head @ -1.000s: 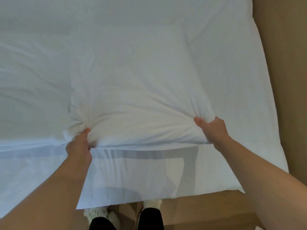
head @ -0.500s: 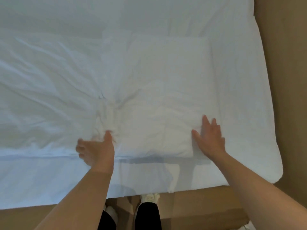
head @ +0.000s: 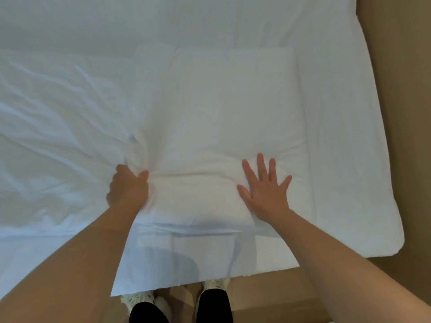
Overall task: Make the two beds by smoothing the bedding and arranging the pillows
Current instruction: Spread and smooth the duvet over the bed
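Since 0.5 s ago, the left hand (head: 129, 187) has gone from lying open beside the pillow (head: 221, 108) to curling into the cloth at the pillow's near-left corner. The right hand (head: 265, 187) has slid from the pillow's near-right edge up onto its top. 1 s ago, both hands were pinching the pillow's 2 near corners.

Now the left hand grips a bunch of white fabric at that near-left corner, thumb on top, and creases fan out from the grip. Whether the bunch is pillowcase alone or also takes in bedding cannot be told. The right hand is released and flat, its 5 fingers spread, pressing the pillow's near-right part.

The pillow lies flat on the bed, square to the person. Left of the pillow, touching it, spreads the crumpled duvet (head: 51, 136). Right of the pillow, the smooth white sheet (head: 349, 141) runs to the mattress edge, with brown floor (head: 401, 89) beyond. Nearer than the pillow, the sheet hangs over the bedside, and 2 pale shoes (head: 142, 301) stand below it.
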### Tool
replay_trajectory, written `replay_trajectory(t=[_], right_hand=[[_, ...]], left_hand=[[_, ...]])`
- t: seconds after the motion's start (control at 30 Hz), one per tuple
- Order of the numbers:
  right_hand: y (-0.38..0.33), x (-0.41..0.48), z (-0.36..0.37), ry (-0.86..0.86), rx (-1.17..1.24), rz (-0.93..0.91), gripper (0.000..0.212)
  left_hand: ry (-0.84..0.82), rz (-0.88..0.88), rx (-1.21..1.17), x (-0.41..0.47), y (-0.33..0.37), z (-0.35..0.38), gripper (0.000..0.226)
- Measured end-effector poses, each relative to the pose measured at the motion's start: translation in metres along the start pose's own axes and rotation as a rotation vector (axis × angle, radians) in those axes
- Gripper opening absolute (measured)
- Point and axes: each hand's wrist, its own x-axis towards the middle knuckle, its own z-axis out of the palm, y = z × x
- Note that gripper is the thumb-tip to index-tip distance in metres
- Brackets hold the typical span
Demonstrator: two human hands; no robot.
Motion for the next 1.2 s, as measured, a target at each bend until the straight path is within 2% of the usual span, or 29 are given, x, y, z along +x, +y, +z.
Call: replay_trajectory(t=[0.03, 0.07, 0.1, 0.13, 0.17, 0.2, 0.23, 0.3, 0.4, 0.5, 0.7, 0.83, 1.0, 1.1, 1.2], right_hand=[[-0.003, 0.002, 0.003, -0.039, -0.020, 0.008, 0.067], [-0.007, 0.003, 0.004, -0.069, -0.018, 0.028, 0.068], [-0.014, 0.003, 0.002, -0.087, -0.003, 0.044, 0.068], [-0.022, 0.003, 0.000, -0.096, 0.010, 0.041, 0.068], [-0.032, 0.002, -0.003, -0.108, 0.012, 0.019, 0.067], [-0.043, 0.000, -0.008, -0.131, 0.007, -0.016, 0.067], [-0.056, -0.003, -0.014, -0.162, 0.001, -0.057, 0.066], [-0.087, -0.010, -0.027, -0.215, -0.019, -0.141, 0.065], [-0.136, -0.020, -0.037, -0.242, -0.051, -0.236, 0.066], [-0.208, -0.032, -0.036, -0.229, -0.090, -0.311, 0.066], [-0.374, -0.029, 0.010, -0.249, -0.200, -0.345, 0.066], [-0.480, -0.021, 0.058, -0.306, -0.156, -0.309, 0.070], [-0.571, -0.010, 0.086, -0.228, -0.219, -0.407, 0.080], [-0.615, -0.004, 0.089, -0.195, -0.248, -0.521, 0.083], [-0.661, 0.004, 0.090, -0.181, -0.246, -0.631, 0.087]], left_hand=[[0.030, 0.062, 0.123, 0.000, -0.003, -0.001, 0.059], [0.071, 0.225, 0.254, -0.003, -0.007, -0.001, 0.064], [0.072, 0.465, 0.347, -0.009, -0.011, -0.001, 0.068], [0.046, 0.685, 0.427, -0.015, -0.017, -0.001, 0.069], [-0.004, 0.808, 0.503, -0.020, -0.022, -0.003, 0.068], [-0.079, 0.786, 0.569, -0.022, -0.029, -0.007, 0.064], [-0.154, 0.667, 0.585, -0.022, -0.036, -0.012, 0.061], [-0.246, 0.429, 0.490, -0.017, -0.052, -0.033, 0.061], [-0.282, 0.257, 0.355, -0.002, -0.079, -0.062, 0.061], [-0.285, 0.168, 0.310, 0.024, -0.132, -0.099, 0.060], [-0.307, 0.118, 0.329, 0.106, -0.262, -0.150, 0.060], [-0.217, -0.004, 0.276, 0.177, -0.358, -0.175, 0.060], [0.037, -0.277, -0.144, 0.238, -0.419, -0.197, 0.069], [0.179, -0.505, -0.619, 0.268, -0.428, -0.211, 0.079], [0.426, -0.630, -1.054, 0.295, -0.448, -0.230, 0.086]])
